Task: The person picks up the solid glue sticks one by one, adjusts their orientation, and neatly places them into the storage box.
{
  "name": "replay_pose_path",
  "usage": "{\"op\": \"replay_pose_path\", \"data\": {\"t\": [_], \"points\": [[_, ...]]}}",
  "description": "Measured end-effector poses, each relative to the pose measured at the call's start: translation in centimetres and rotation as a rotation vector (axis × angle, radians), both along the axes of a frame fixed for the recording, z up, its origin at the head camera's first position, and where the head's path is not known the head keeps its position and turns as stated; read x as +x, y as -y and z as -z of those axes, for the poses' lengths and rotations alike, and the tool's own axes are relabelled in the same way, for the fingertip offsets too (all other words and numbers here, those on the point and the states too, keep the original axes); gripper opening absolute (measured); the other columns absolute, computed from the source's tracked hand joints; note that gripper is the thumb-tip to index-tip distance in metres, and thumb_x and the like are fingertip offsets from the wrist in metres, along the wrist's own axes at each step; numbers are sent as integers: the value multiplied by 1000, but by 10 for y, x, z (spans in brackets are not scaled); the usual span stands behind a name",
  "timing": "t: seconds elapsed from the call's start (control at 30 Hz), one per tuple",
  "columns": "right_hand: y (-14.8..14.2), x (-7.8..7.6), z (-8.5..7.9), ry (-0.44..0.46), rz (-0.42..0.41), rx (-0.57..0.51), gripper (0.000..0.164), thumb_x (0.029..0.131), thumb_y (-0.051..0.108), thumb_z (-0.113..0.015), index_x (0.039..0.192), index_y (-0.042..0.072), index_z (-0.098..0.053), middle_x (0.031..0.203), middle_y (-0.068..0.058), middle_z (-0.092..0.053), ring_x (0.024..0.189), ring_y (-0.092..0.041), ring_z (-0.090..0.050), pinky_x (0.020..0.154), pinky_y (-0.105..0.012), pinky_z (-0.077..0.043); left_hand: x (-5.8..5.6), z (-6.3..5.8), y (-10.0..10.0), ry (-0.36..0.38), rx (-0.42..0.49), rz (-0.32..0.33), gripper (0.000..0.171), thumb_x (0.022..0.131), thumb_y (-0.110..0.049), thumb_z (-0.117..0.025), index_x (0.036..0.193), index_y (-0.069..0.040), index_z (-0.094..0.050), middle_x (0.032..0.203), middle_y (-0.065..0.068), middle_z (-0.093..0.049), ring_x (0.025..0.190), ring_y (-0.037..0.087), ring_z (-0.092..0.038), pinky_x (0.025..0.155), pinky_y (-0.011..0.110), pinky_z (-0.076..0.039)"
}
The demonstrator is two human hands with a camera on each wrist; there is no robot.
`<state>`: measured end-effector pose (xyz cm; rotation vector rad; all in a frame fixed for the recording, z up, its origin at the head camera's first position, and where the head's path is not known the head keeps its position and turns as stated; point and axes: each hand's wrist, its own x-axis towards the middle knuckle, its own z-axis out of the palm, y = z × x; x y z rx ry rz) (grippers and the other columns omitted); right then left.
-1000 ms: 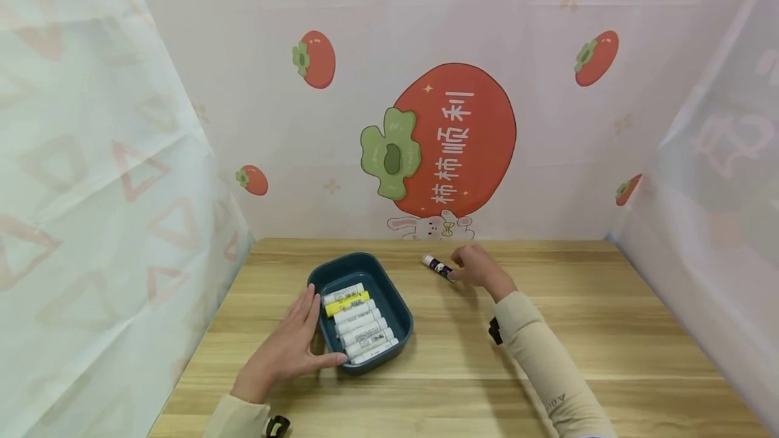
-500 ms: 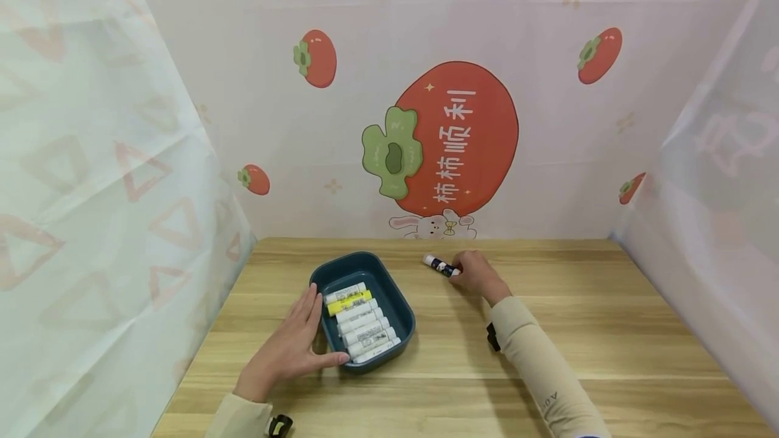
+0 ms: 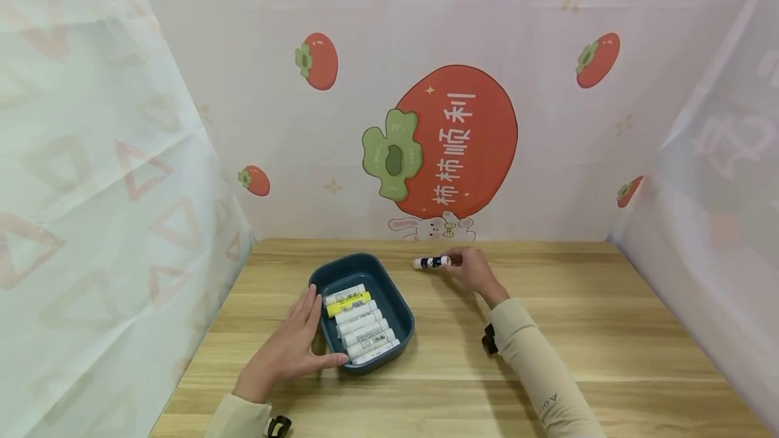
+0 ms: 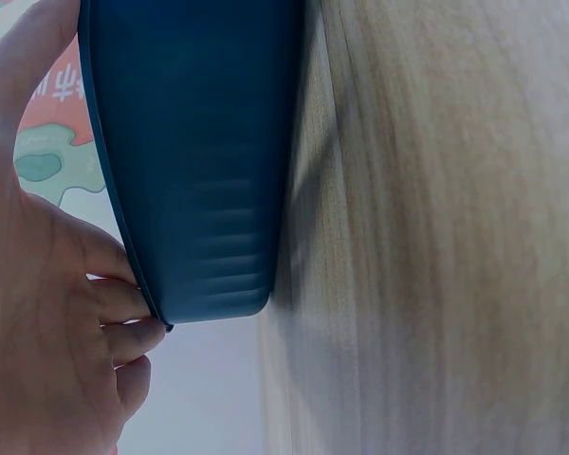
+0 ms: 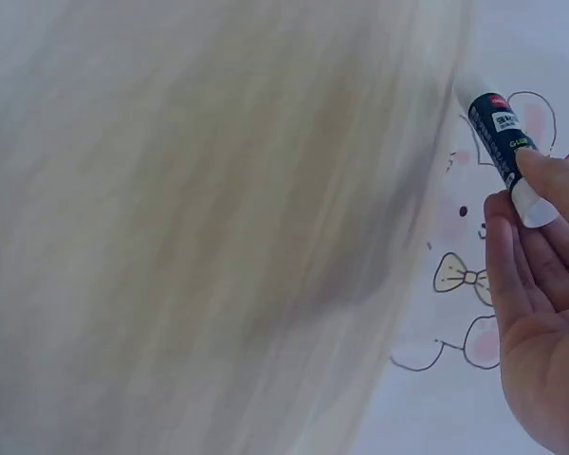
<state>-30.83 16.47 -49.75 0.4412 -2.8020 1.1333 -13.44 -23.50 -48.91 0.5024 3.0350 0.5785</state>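
Note:
My right hand [image 3: 473, 270] pinches a glue stick [image 3: 432, 262] between thumb and fingers at its right end, near the table's back edge. In the right wrist view the glue stick [image 5: 501, 137] shows a dark blue label and white ends, lifted off the wood. My left hand [image 3: 293, 335] rests against the left side of a dark blue box [image 3: 398, 309], fingers straight along the rim and thumb at the near corner. The left wrist view shows those fingertips at the rim of the box [image 4: 194, 161]. Inside lie several white tubes [image 3: 362, 330] and one yellow tube [image 3: 349, 304], side by side.
The wooden table [image 3: 548, 357] runs back to a printed cloth backdrop [image 3: 268, 86] with persimmon pictures. Pale cloth hangs along the left side [image 3: 109, 188] and right side [image 3: 724, 174]. The box stands left of the table's middle.
My right hand has taken hold of the glue stick, turned it nearly level across the view and moved it slightly left and back. The left hand and box have stayed in place.

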Motion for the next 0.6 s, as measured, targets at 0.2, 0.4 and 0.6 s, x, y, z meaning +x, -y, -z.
{"op": "replay_pose_path", "data": {"t": [0.2,0.4,0.6], "points": [[12,-1,-10,-5,-66,-124,27,94,19,-82,118,8,-79,111,-11,-80,97,-19,-75,83,-35,-64,0,2,0,-5,-7,2,136,79,-84,-69,165,8,-18,176,27,-8,163,47,-17,128,63,-29],[31,-1,-25,24,-156,-200,28,94,20,-82,120,10,-78,112,-10,-79,98,-18,-75,86,-33,-64,0,1,1,1,-7,3,136,79,-84,-69,165,8,-18,176,27,-7,163,47,-16,129,63,-28],[52,-4,-40,46,-241,-211,28,96,19,-80,123,10,-78,112,-9,-78,97,-18,-73,90,-34,-64,0,1,0,-5,-10,-1,136,80,-83,-70,166,7,-17,176,27,-8,163,47,-16,129,62,-28]]}}
